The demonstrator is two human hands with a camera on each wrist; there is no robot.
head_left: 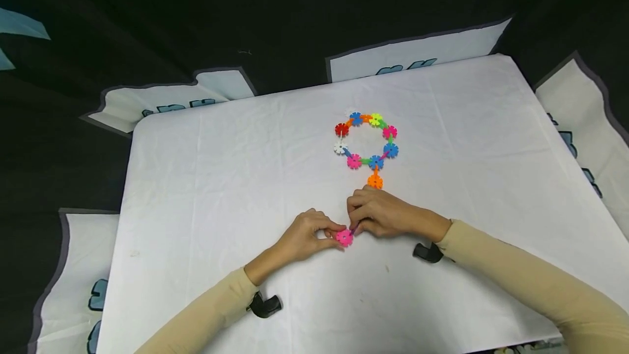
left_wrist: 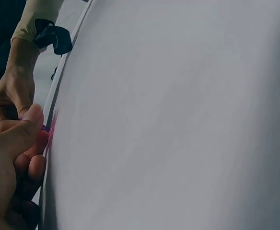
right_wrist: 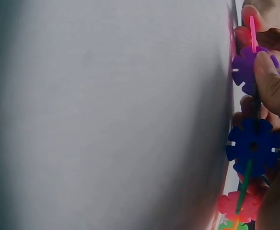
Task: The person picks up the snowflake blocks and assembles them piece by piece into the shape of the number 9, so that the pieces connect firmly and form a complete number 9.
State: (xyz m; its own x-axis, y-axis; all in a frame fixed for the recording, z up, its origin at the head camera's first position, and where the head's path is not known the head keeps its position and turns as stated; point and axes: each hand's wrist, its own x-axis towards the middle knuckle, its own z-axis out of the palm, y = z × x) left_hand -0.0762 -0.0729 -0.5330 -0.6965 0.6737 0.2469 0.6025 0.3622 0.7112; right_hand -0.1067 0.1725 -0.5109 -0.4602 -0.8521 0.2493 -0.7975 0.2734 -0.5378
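Note:
My left hand (head_left: 306,237) pinches a pink notched plastic disc (head_left: 344,238) between thumb and fingers. Its edge meets a purple disc (right_wrist: 244,71), which my right hand (head_left: 385,213) pinches. From the purple disc a chain runs back under the right hand; the right wrist view shows a blue disc (right_wrist: 253,143), a green disc (right_wrist: 245,184) edge-on and a pink one beyond. Just past the right hand's knuckles in the head view, an orange disc (head_left: 375,181) hangs off a ring of joined colored discs (head_left: 354,161). The right hand hides the chain's middle from above.
A white cloth covers the table (head_left: 221,179). Dark curtains with white lettered panels (head_left: 417,51) stand around it. Each wrist carries a black camera mount, the left one (head_left: 265,306) and the right one (head_left: 428,253), close over the cloth.

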